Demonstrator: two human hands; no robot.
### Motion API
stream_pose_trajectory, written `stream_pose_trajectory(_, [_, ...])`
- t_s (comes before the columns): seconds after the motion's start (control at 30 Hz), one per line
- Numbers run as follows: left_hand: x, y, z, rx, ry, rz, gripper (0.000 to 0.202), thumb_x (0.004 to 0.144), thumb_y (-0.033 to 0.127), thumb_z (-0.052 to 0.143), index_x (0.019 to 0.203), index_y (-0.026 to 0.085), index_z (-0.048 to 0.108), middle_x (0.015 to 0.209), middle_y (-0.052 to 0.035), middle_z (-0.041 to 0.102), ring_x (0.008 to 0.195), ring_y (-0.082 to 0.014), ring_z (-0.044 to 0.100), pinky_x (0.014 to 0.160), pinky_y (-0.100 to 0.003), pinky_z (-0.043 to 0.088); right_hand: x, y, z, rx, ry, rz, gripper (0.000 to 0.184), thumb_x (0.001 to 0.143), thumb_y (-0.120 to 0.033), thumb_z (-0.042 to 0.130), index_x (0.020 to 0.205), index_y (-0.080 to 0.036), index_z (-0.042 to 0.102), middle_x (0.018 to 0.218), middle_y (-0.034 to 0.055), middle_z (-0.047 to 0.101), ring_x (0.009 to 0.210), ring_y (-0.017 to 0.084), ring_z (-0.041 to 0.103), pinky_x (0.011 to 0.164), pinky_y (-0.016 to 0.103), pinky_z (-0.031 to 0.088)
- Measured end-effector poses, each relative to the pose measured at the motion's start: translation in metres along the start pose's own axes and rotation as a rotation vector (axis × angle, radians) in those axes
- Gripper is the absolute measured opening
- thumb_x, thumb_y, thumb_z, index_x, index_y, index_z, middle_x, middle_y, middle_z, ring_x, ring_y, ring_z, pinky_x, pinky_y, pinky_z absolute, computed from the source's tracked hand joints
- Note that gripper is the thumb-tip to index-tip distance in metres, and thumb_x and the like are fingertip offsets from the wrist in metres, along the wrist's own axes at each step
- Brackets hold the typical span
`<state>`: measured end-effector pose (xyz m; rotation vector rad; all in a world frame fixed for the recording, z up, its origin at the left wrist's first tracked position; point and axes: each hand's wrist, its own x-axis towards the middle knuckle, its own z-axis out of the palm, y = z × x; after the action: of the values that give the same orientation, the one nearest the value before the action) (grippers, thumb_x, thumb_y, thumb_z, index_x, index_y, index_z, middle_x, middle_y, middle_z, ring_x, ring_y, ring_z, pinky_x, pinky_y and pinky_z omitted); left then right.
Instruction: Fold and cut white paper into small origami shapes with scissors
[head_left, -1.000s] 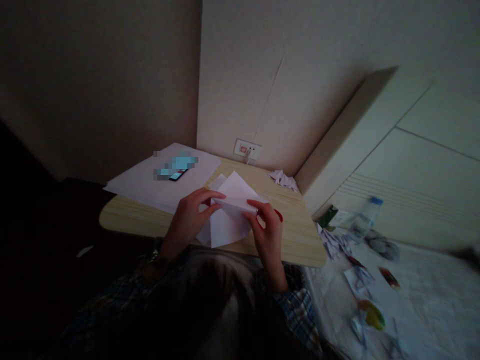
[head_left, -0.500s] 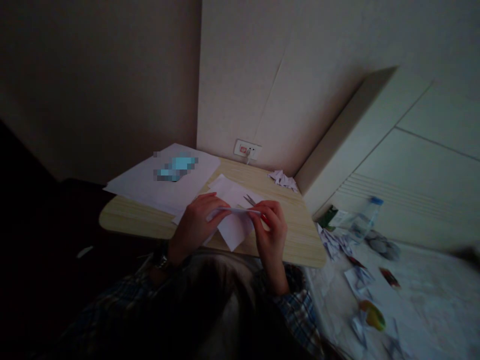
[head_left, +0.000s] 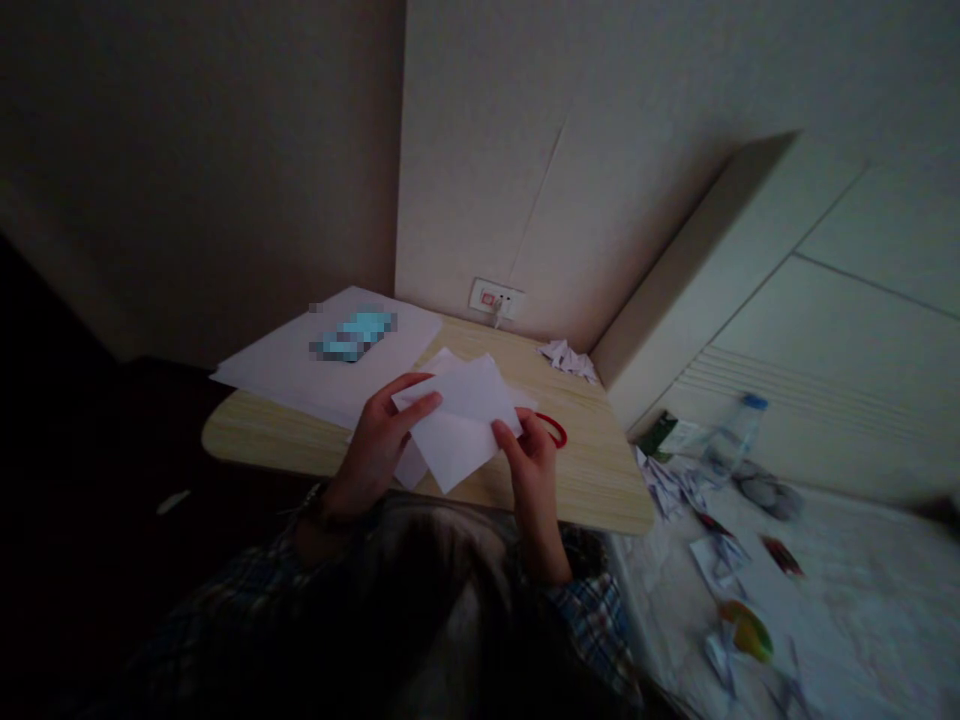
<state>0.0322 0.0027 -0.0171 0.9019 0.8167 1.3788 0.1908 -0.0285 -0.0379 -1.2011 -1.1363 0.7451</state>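
Observation:
A white square of paper [head_left: 461, 425] with a crease across its middle is held up over the small wooden table [head_left: 592, 480]. My left hand [head_left: 382, 430] pinches its left corner, thumb on top. On the right corner, my right hand [head_left: 529, 450] grips with thumb and fingers. More white paper lies on the table beneath the square, partly covered by it. Just beyond my right hand shows the red handle of the scissors [head_left: 555, 430]; their blades are hidden behind the paper and hand.
Large white sheets [head_left: 300, 375] cover the table's left side, with a blurred-out phone [head_left: 356, 335] on them. Folded paper pieces [head_left: 568, 360] sit at the back right, near a wall socket [head_left: 495, 298]. Right of the table, a pale bed [head_left: 862, 600] holds a bottle [head_left: 739, 435] and more folded paper.
The paper was folded and seen nearly edge-on; now it is opened flat, its face towards me. The scissors' blades have become hidden and the red handle shows.

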Motion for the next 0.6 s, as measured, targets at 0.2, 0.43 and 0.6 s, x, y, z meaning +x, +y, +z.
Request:
stream_pose_trajectory(0.2, [-0.0066, -0.0017, 0.0036, -0.048, -0.101, -0.123, 0.036, 0.065, 0.028, 0.077, 0.098, 0.015, 0.068, 0.091, -0.0047, 0.074, 0.082, -0.0207, 0.068, 0.07, -0.026, 0.053, -0.0032, -0.005, 0.0049, 0.064, -0.001, -0.018, 0.02, 0.073, -0.037, 0.065, 0.083, -0.021, 0.06, 0.07, -0.0035, 0.058, 0.061, 0.014, 0.048, 0.055, 0.025, 0.04])
stream_pose_trajectory(0.43, [-0.0025, -0.0034, -0.0031, 0.022, -0.037, -0.114, 0.043, 0.063, 0.029, 0.078, 0.102, 0.014, 0.067, 0.093, -0.0048, 0.075, 0.088, -0.0226, 0.068, 0.073, -0.027, 0.053, -0.0043, -0.0057, -0.0006, 0.023, 0.042, -0.156, 0.015, 0.082, -0.033, 0.058, 0.091, -0.021, 0.061, 0.084, 0.0003, 0.066, 0.076, 0.015, 0.06, 0.067, 0.026, 0.047])
stream_pose_trajectory(0.6, [-0.0017, -0.0011, -0.0063, 0.098, -0.005, -0.124, 0.045, 0.067, 0.032, 0.076, 0.106, 0.012, 0.064, 0.095, -0.0066, 0.074, 0.09, -0.0233, 0.067, 0.07, -0.027, 0.052, -0.0058, -0.0019, -0.0044, 0.031, 0.001, -0.228, 0.018, 0.085, -0.026, 0.058, 0.102, -0.022, 0.059, 0.097, 0.0036, 0.067, 0.087, 0.015, 0.063, 0.072, 0.027, 0.05])
